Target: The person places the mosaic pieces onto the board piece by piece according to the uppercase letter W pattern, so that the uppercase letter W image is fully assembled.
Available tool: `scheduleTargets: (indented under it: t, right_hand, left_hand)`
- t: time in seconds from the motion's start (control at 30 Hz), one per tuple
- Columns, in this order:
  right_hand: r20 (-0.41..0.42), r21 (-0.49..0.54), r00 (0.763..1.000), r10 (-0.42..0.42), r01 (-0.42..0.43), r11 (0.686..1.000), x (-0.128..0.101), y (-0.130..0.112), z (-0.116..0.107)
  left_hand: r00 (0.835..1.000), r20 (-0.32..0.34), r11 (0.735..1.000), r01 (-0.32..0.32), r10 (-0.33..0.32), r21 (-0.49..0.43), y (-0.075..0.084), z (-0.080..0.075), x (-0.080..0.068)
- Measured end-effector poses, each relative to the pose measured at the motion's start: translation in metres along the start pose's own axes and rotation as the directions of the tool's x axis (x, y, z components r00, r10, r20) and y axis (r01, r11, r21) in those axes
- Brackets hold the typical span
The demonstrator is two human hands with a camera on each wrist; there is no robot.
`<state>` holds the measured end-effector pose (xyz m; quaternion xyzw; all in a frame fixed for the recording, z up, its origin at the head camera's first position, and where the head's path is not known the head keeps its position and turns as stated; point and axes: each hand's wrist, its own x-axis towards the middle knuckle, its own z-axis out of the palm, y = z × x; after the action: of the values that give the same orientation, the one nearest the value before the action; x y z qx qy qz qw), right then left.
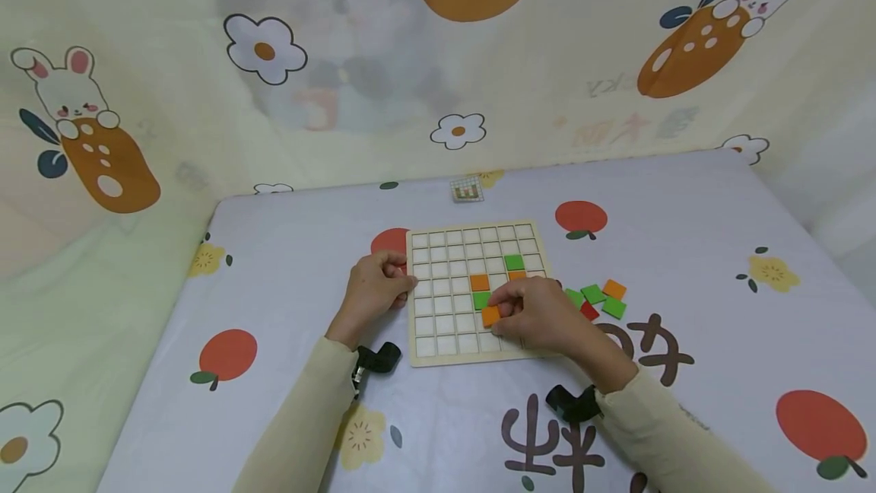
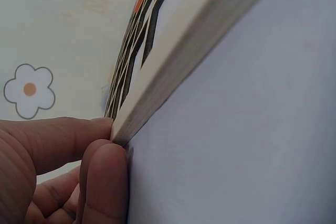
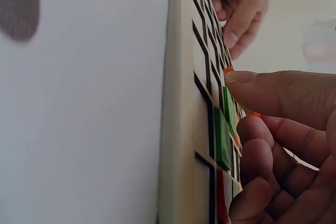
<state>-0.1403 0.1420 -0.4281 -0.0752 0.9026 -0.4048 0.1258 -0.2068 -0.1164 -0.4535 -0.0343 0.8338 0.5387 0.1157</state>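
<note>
A wooden grid board lies on the printed cloth. On it sit a green tile, an orange tile and another green tile. My right hand pinches an orange tile low over the board, just below that green one. My left hand grips the board's left edge, fingers curled. In the left wrist view the fingertips press against the board's edge. The right wrist view shows my right fingers over a green tile.
Loose tiles lie right of the board: green, orange, green, and a red one half behind my hand. A small card lies at the far edge. Cloth walls enclose the back and sides.
</note>
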Motion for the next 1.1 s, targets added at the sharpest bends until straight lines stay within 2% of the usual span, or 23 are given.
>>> scheduleTargets:
  t: [0.63,1.1]
  right_hand:
    - [-0.028,-0.062,0.999,-0.037,0.035,0.997,0.002,-0.002,0.011]
    - [-0.040,-0.117,0.999,-0.020,0.015,0.993,0.002,-0.008,0.013]
  left_hand:
    - [1.000,-0.009,1.000,-0.004,0.004,0.016,0.002,0.000,-0.002]
    - [1.000,-0.004,1.000,-0.014,0.014,0.013,0.003,0.000,-0.003]
